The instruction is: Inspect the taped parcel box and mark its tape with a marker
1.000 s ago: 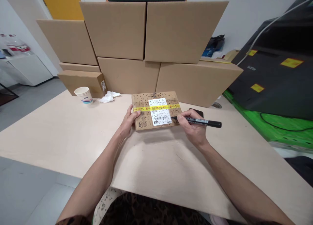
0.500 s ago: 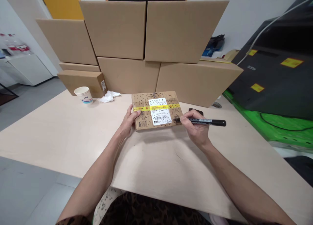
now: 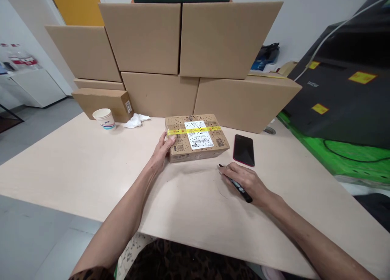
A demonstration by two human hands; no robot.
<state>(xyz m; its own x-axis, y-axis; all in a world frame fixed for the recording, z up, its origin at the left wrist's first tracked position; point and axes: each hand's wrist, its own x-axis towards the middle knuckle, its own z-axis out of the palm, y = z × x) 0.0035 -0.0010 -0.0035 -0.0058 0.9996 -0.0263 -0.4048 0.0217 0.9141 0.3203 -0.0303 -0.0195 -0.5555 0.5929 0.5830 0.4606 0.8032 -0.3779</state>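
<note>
A small cardboard box [image 3: 219, 134] is on the table in front of me, with a white label [image 3: 201, 140], yellow tape and many black marks across its top. My left hand [image 3: 159, 153] grips its left side, the thumb over the top edge and the fingers partly hidden behind. My right hand [image 3: 248, 181] is closed around a black marker pen [image 3: 240, 189], low over the table and apart from the box. The pen's dark tip points away from me, towards the box's front right. A dark phone [image 3: 243, 150] with a red edge lies just beyond this hand.
Large cardboard boxes [image 3: 231, 40] are stacked along the table's back. A paper cup [image 3: 104, 119] and a crumpled tissue [image 3: 136, 120] stand left of the small box. To the right, past the table [image 3: 91, 166], are a big black case [image 3: 347, 77] and a green surface [image 3: 350, 154].
My right hand has drawn the marker pen off the box, towards me, turning it and uncovering the phone. The box has tipped so its front side shows more. My left hand keeps its hold.
</note>
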